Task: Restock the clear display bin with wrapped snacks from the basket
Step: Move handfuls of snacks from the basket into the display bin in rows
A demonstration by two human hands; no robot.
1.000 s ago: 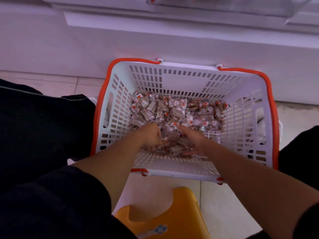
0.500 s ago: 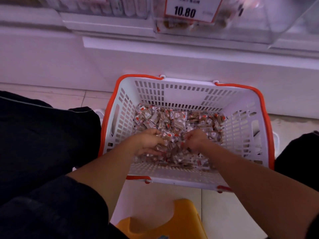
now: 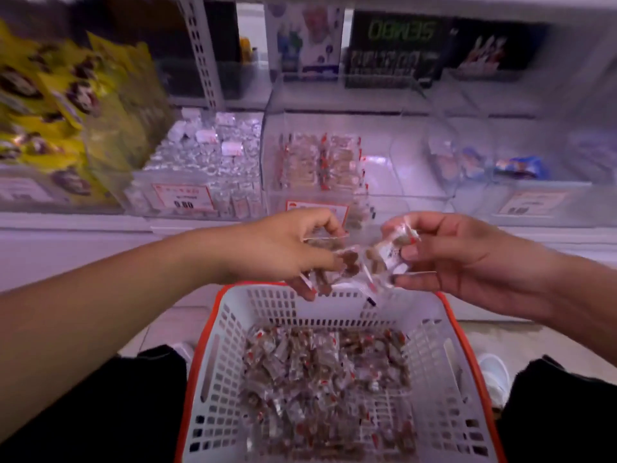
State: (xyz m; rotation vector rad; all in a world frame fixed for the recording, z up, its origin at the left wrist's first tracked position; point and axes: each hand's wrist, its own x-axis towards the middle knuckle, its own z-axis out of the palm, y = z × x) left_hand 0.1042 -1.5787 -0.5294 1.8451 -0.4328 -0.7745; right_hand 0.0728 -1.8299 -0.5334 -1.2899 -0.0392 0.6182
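Note:
A white basket with an orange rim [image 3: 444, 329] stands on the floor between my knees, its bottom covered with wrapped snacks [image 3: 320, 372] in clear wrappers with red marks. My left hand [image 3: 283, 248] grips a bunch of these snacks above the basket's far edge. My right hand [image 3: 444, 255] holds another bunch, close beside the left. Both hands hover in front of the clear display bin [image 3: 384, 182], which holds a few rows of the same snacks [image 3: 317, 162] at its left side.
A neighbouring clear bin [image 3: 207, 162] on the left is full of small clear-wrapped sweets. Yellow snack bags [image 3: 66, 105] fill the far left shelf. Bins to the right hold a few blue packets [image 3: 517, 167]. Price labels hang on the bin fronts.
Both hands have come up out of the basket, each with a bunch of snacks, and now hover in front of the shelf bin. The camera has tilted upward to the shelf.

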